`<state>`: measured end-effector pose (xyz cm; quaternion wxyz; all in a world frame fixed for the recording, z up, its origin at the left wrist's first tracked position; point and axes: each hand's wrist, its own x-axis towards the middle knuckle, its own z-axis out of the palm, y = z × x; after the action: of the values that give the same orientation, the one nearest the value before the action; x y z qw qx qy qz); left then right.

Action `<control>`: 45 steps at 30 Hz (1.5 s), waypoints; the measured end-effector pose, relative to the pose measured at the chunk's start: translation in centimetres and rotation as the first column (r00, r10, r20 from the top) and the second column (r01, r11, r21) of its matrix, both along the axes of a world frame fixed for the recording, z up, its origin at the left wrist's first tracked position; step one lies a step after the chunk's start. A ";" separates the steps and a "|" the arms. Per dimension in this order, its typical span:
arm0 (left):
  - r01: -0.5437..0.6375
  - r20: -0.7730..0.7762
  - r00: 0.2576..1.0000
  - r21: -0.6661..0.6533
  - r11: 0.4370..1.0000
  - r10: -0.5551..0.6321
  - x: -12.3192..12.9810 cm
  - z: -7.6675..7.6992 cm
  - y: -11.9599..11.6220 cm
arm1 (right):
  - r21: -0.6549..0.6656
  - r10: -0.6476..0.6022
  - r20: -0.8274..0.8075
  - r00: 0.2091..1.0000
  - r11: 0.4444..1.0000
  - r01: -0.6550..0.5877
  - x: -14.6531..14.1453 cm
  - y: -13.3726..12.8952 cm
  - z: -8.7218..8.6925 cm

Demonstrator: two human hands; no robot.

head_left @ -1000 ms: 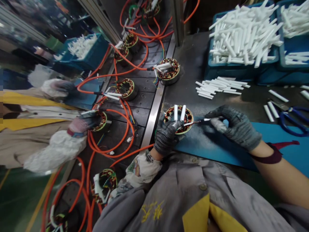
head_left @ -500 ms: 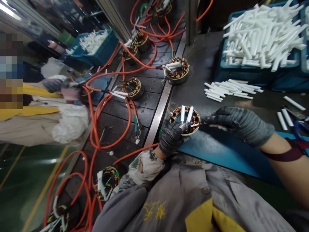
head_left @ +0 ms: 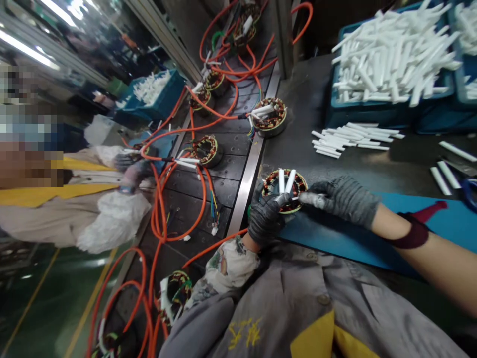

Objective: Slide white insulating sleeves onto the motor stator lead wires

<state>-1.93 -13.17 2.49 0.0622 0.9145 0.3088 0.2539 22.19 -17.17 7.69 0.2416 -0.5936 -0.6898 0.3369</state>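
A ring-shaped motor stator (head_left: 265,188) with copper windings rests at the near edge of the dark bench. My left hand (head_left: 266,219), in a dark grey knit glove, grips its near left side, with the thumb and fingers at the foot of two white sleeves (head_left: 285,182) that stand up from the ring. My right hand (head_left: 343,200), gloved alike, is closed in a pinch at the ring's right edge, on a thin lead with a short white end (head_left: 295,199). The fingertips partly hide that lead.
Loose white sleeves (head_left: 352,137) lie behind, before a blue bin (head_left: 391,107) heaped with more. A blue mat (head_left: 402,214) is under my right arm. Left, several stators with orange cables (head_left: 203,199) sit on a slatted line. A co-worker's gloved hands (head_left: 130,166) work across it.
My right hand has moved left, from beyond the stator's right side to its edge. My left hand stays on the stator. The whole view has shifted slightly.
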 end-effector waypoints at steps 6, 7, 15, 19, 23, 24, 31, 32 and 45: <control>0.062 -0.081 0.995 0.096 0.993 -0.054 0.6 1.2 -0.3 | -0.147 -0.022 -0.080 0.997 0.989 0.010 1.0 -1.9 0.3; 0.067 -0.078 0.995 0.104 0.992 -0.059 0.7 1.3 -0.3 | -0.209 -0.032 -0.072 0.997 0.978 0.016 2.2 -2.4 0.3; -0.026 -0.010 1.000 0.114 0.993 0.027 1.3 0.9 0.4 | 0.107 -0.414 0.617 0.669 0.887 0.450 14.6 -5.7 -1.9; -0.067 -0.016 0.997 0.087 0.994 0.069 1.8 0.6 1.2 | 0.234 -0.500 0.545 0.673 0.862 0.450 13.6 -2.8 -1.8; -0.075 -0.033 0.996 0.062 0.995 0.077 1.8 0.1 1.6 | 0.142 -0.495 0.530 0.688 0.852 0.503 13.2 1.4 -3.1; -0.067 -0.031 0.997 0.062 0.996 0.069 1.8 0.1 1.6 | 0.129 -0.478 0.538 0.694 0.861 0.493 13.5 2.0 -3.5; -0.042 -0.030 0.999 0.099 0.994 0.045 1.6 0.4 1.5 | 0.087 -0.432 0.569 0.700 0.877 0.472 11.1 0.7 -1.6; -0.034 -0.042 0.998 0.092 0.995 0.038 1.6 0.4 1.5 | 0.105 -0.477 0.519 0.709 0.859 0.501 10.4 0.1 -1.1; -0.074 -0.092 0.993 0.007 0.997 0.074 1.4 0.2 1.5 | 0.022 -0.230 0.703 0.673 0.953 0.302 5.8 4.8 -0.8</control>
<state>-0.49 -11.68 2.64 0.0370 0.9133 0.3445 0.2140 27.97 -12.38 6.89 -0.0188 -0.7813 -0.6185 0.0817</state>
